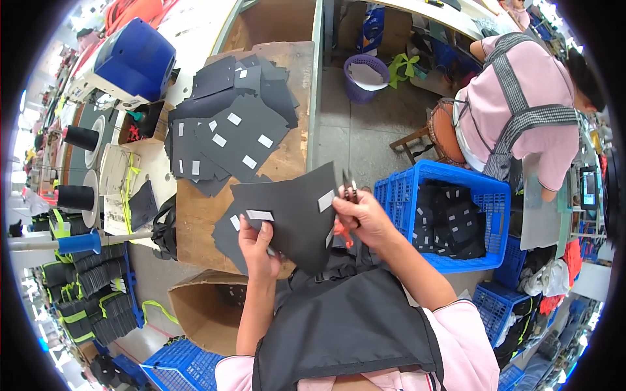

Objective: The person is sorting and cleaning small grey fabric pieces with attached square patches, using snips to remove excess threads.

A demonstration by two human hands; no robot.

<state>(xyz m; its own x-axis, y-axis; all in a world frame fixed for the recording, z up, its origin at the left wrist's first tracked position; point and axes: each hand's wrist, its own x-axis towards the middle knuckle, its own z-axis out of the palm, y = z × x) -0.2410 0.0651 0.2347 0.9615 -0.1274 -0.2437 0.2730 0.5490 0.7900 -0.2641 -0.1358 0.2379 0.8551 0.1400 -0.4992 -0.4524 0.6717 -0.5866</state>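
A dark grey, cut fabric panel point(287, 208) with small white patches is held up in front of my body. My left hand point(259, 246) is closed on its lower left edge, thumb beside a white patch. At the upper right edge, my right hand point(366, 216) pinches the panel near another patch. The same hand also holds a small pair of thread snips point(350, 189), blades pointing up; an orange part shows below the fingers. Beyond the panel, similar patched panels point(244, 133) lie stacked on the wooden board. Another panel point(228, 228) lies partly under the held one.
On the right stands a blue crate point(398, 195) holding patched panels. A co-worker in a pink shirt point(521, 98) sits past it. An open cardboard box point(195, 306) is at lower left. Black thread cones point(81, 138) and a blue machine point(134, 62) stand left; a purple basket point(358, 91) stands ahead.
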